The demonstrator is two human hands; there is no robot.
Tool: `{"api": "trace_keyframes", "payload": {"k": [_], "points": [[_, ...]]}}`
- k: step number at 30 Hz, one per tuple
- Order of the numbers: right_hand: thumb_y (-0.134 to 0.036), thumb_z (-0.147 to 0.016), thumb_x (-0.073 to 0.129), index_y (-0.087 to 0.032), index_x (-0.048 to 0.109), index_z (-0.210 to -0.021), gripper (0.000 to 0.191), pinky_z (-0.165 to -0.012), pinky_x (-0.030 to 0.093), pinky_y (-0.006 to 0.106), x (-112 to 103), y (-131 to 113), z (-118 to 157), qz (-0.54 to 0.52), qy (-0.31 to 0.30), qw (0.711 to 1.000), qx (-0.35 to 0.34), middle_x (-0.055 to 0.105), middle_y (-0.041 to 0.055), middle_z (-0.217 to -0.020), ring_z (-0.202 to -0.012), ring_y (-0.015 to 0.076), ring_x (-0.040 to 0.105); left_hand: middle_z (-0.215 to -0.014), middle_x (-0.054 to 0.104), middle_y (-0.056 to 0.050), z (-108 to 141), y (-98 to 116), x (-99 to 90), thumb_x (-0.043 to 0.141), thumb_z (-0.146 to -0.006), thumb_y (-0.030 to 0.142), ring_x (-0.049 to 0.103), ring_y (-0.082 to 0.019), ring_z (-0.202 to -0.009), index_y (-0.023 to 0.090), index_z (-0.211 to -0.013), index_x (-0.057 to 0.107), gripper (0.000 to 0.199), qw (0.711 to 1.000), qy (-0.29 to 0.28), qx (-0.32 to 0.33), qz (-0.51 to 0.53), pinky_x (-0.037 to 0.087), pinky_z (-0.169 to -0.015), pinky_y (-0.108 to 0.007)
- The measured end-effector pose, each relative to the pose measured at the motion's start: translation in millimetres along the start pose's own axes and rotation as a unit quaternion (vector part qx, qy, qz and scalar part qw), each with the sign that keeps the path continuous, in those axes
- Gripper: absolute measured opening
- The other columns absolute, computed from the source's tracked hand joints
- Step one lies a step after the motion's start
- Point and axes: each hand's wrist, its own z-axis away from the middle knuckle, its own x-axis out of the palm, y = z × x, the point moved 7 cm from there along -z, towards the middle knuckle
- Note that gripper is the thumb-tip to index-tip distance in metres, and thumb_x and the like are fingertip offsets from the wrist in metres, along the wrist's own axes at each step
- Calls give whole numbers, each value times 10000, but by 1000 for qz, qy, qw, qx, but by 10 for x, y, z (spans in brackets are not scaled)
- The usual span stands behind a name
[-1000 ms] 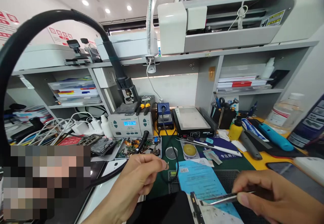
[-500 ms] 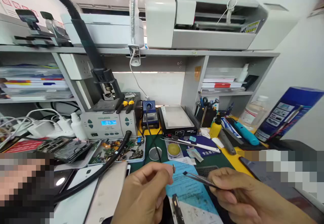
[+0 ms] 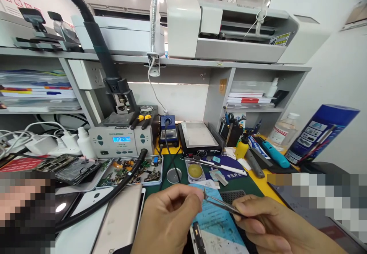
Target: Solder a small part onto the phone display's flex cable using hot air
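Because the small piece (image 3: 204, 194) is so slight, it appears to be pinched at the very fingertips, leaving its end exposed. Left hand (image 3: 169, 219): one, thumb and forefinger closed on that piece, raised above the work surface. Right hand (image 3: 258, 215): one, fingers curled around metal tweezers (image 3: 226, 205), evidently for fine control; the tips point at the piece, and whether they touch it or stop just beside it cannot be told at this size.

Narrow dark component (image 3: 198, 238): below the hands, at the left side of a blue-and-white sheet (image 3: 212, 217), which perhaps serves to spare the surface beneath. Tray (image 3: 129, 185) of circuit boards: beyond and left of the left hand, its rim presumably there to keep loose parts together. Black hose (image 3: 126, 182): slack, crossing over the tray and the pale phone (image 3: 122, 215), likely left long for reach. Grey station (image 3: 122, 147): at the back, lit display turned toward the worker, probably for reading at a glance. Round container of yellow paste (image 3: 195, 171): just beyond the hands, apparently set within easy reach. Yellow bottle (image 3: 242, 147): to the right, upright, beside a cluster of tools, perhaps to avoid spills.
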Motion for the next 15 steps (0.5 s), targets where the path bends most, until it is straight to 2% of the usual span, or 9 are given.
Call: {"api": "trace_keyframes", "payload": {"k": [3, 6, 10, 15], "points": [[-216, -837, 777, -129, 653, -648, 242, -251, 308, 132, -21, 4, -6, -2, 6, 1000, 11, 576, -55, -500, -262, 14, 321, -499, 304, 87, -42, 119, -112, 757, -757, 528, 169, -54, -488, 169, -768, 746, 359, 996, -13, 52, -66, 87, -462, -220], [-217, -843, 756, -135, 642, -635, 251, -242, 351, 139, -33, 10, -12, -2, 10, 1000, 19, 599, -42, -494, -246, 30, 369, -518, 290, 90, -88, 165, -141, 732, -804, 488, 136, -55, -490, 170, -756, 749, 322, 989, -61, 58, -123, 103, -458, -232], [-207, -840, 721, -150, 637, -637, 227, -224, 368, 138, -63, 39, -22, 3, 10, 1000, 30, 591, -43, -446, -223, 47, 379, -656, 499, 27, -135, 163, -129, 696, -829, 405, 320, -85, -588, 176, -752, 745, 247, 978, -105, 68, -166, 221, -529, -227], [-210, -834, 717, -136, 674, -679, 176, -209, 379, 142, -103, 71, -20, 4, 20, 999, 46, 600, -42, -422, -205, 60, 405, -730, 601, -3, -150, 116, -147, 676, -803, 358, 423, -123, -666, 201, -724, 743, 188, 974, -109, 60, -188, 252, -557, -254]]}}
